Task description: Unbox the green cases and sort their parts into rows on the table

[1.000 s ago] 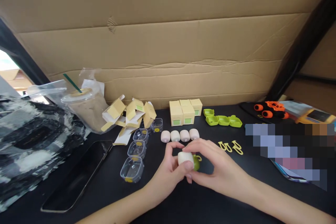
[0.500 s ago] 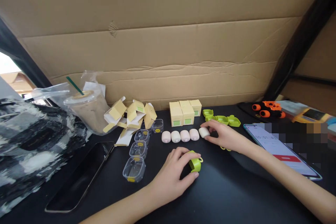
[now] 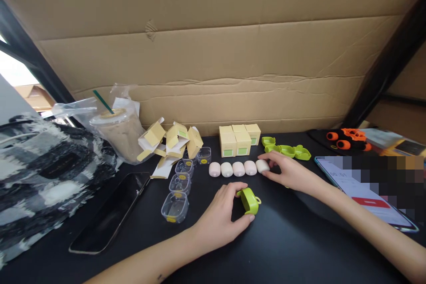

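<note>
My left hand has its thumb and fingers closed around a small green case cover with a ring on its side, at the middle of the black table. Farther back, my right hand pinches a white rounded case at the right end of a row. Beside it in that row lie a pink case and several more pink and white ones. Behind my right hand are more green case covers, partly hidden by the hand.
Clear plastic containers with yellow stickers line up on the left. Behind them lie opened yellow cartons; closed yellow boxes stand at the back. A dark phone, bagged drink, lit phone and orange toy car flank the area.
The right hand has pushed the white case left, up against the row. The left hand's fingers have shifted on the green cover, showing more of it. The whole view has moved slightly.
</note>
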`<act>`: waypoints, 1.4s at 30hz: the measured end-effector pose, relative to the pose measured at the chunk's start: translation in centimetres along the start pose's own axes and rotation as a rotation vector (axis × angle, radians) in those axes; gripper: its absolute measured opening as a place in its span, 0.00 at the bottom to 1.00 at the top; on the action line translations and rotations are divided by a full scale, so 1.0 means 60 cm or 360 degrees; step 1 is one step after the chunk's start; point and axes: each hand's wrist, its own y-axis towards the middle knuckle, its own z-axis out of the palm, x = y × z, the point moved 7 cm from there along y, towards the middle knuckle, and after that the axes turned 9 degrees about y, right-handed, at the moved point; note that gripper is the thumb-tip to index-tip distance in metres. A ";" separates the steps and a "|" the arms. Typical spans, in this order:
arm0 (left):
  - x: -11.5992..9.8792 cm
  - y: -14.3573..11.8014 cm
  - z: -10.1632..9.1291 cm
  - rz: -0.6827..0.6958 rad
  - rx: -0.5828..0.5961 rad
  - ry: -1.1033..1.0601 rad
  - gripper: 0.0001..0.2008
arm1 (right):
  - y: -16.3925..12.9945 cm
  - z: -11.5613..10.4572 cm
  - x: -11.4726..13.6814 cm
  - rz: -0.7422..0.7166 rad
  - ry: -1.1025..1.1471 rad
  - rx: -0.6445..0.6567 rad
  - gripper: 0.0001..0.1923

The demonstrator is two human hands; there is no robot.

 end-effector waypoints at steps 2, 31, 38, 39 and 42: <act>0.001 0.001 -0.003 -0.0009 -0.0003 -0.0028 0.24 | -0.002 0.003 -0.002 -0.0003 0.0003 0.0000 0.16; 0.020 0.012 -0.016 -0.0327 -0.0196 -0.1273 0.11 | -0.054 0.087 0.093 0.0482 0.1922 0.0078 0.17; 0.025 0.010 -0.020 -0.0339 -0.0277 -0.1288 0.12 | -0.058 0.096 0.095 0.0662 0.1834 0.0070 0.18; 0.024 0.009 -0.019 -0.0338 -0.0257 -0.1259 0.12 | -0.059 0.095 0.096 0.0645 0.1777 0.0061 0.18; 0.021 0.009 -0.017 -0.0314 -0.0209 -0.1166 0.11 | -0.061 0.091 0.098 0.0570 0.1678 0.0047 0.18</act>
